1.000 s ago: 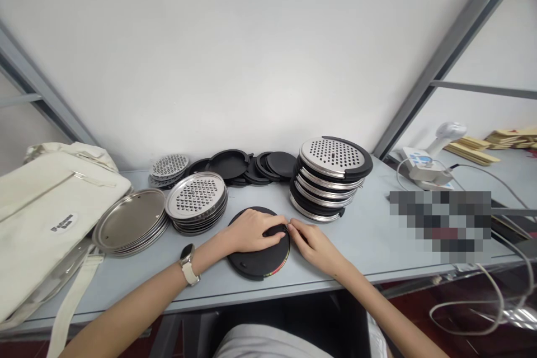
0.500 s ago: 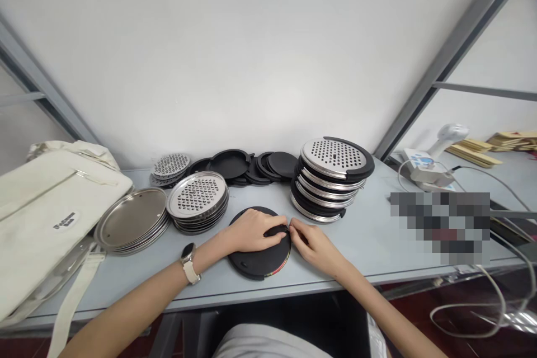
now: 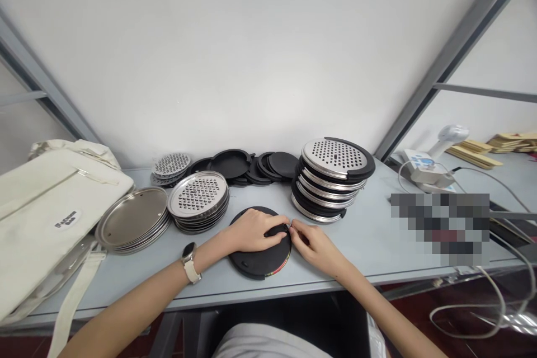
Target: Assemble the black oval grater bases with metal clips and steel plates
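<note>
A round black disc [image 3: 255, 262] lies on the grey table near its front edge, with a strip of red and yellow wires showing along its right rim. My left hand [image 3: 258, 230] rests on top of it, fingers curled, thumb and fingertips meeting at the right rim. At that same rim my right hand [image 3: 310, 239] has its fingers pinched together; what lies between the fingertips is too small to make out. Behind my right hand rises a tall stack of perforated metal plates with black rims [image 3: 335, 158].
Metal trays [image 3: 136, 215] and grater-like plates [image 3: 199, 196] are stacked at the left, beside a cream bag [image 3: 54, 201]. Black round parts [image 3: 230, 165] line the wall. At the right stand a white device [image 3: 423, 165] with cables and a blurred patch.
</note>
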A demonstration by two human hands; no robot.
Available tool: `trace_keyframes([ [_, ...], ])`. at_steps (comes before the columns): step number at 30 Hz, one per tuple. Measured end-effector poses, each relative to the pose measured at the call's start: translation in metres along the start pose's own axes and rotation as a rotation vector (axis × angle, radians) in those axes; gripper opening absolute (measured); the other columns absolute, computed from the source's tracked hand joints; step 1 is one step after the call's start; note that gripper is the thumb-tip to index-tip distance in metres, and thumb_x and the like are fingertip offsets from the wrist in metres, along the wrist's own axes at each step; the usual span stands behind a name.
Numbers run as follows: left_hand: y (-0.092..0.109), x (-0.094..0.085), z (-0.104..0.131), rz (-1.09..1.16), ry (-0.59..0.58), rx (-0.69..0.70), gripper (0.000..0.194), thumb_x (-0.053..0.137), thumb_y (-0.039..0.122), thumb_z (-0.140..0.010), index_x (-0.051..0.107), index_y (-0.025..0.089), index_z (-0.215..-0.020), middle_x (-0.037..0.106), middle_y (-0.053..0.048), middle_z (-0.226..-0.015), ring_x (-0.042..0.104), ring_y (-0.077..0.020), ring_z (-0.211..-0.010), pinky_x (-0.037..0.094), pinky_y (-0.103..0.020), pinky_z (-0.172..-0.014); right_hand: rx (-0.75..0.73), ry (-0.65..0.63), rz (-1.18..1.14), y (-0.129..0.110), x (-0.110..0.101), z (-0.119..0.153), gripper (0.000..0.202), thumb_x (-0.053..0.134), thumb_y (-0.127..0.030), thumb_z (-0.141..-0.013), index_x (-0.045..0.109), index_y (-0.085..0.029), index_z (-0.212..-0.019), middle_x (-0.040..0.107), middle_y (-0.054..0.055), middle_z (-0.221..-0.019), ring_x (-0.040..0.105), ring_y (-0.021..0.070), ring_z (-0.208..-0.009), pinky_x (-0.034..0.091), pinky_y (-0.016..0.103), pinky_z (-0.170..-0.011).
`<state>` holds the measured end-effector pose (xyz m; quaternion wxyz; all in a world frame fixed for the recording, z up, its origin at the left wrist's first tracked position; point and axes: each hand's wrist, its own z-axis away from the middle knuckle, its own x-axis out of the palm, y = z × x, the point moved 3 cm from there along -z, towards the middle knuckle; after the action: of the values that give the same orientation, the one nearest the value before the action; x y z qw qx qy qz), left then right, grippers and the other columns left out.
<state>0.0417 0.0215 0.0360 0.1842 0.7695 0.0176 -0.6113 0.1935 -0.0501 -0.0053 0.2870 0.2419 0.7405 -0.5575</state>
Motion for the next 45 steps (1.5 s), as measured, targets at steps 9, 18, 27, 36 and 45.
trace_keyframes([
  [9, 0.0006, -0.0014, 0.0001, 0.019, -0.001, 0.002, 0.030, 0.046, 0.031, -0.091, 0.052, 0.025, -0.120, 0.070, -0.001, -0.088, 0.066, -0.0178, -0.078, 0.042, -0.024, -0.067, -0.007, -0.013, 0.003, -0.0036, -0.0011, 0.0006, 0.025, 0.034, -0.028, -0.096, 0.047, -0.020, -0.076, 0.047, -0.003, -0.062, 0.043, 0.0122, -0.055, 0.032, 0.025, -0.056],
  [18, -0.0003, 0.0004, 0.0002, 0.011, -0.012, -0.001, 0.027, 0.046, 0.031, -0.091, 0.053, 0.022, -0.116, 0.070, -0.002, -0.086, 0.066, -0.0184, -0.078, 0.042, -0.024, -0.068, -0.015, -0.009, 0.005, -0.0026, 0.0002, 0.0006, 0.026, 0.033, -0.028, -0.096, 0.047, -0.020, -0.076, 0.047, -0.003, -0.062, 0.042, 0.0128, -0.055, 0.033, 0.025, -0.056],
  [27, -0.0007, 0.0011, 0.0003, 0.000, -0.011, 0.009, 0.025, 0.045, 0.032, -0.092, 0.052, 0.022, -0.114, 0.070, -0.002, -0.088, 0.067, -0.0192, -0.080, 0.042, -0.025, -0.068, -0.020, -0.003, 0.018, -0.0035, -0.0001, 0.0007, 0.026, 0.034, -0.028, -0.096, 0.046, -0.021, -0.074, 0.047, -0.003, -0.061, 0.042, 0.0122, -0.054, 0.032, 0.025, -0.054],
  [36, -0.0006, 0.0004, -0.0001, -0.003, -0.008, 0.002, 0.025, 0.045, 0.032, -0.092, 0.053, 0.022, -0.113, 0.069, -0.002, -0.086, 0.066, -0.0189, -0.079, 0.042, -0.024, -0.067, -0.024, -0.006, 0.020, -0.0028, 0.0003, 0.0002, 0.025, 0.033, -0.027, -0.096, 0.046, -0.021, -0.075, 0.049, -0.003, -0.063, 0.045, 0.0128, -0.055, 0.034, 0.026, -0.056],
  [45, -0.0002, 0.0003, -0.0002, -0.007, -0.012, 0.005, 0.026, 0.045, 0.032, -0.092, 0.053, 0.022, -0.114, 0.069, -0.002, -0.085, 0.066, -0.0185, -0.078, 0.042, -0.024, -0.066, -0.026, -0.003, 0.034, -0.0022, 0.0007, -0.0002, 0.026, 0.033, -0.027, -0.097, 0.044, -0.021, -0.075, 0.048, -0.003, -0.063, 0.045, 0.0128, -0.055, 0.033, 0.025, -0.056],
])
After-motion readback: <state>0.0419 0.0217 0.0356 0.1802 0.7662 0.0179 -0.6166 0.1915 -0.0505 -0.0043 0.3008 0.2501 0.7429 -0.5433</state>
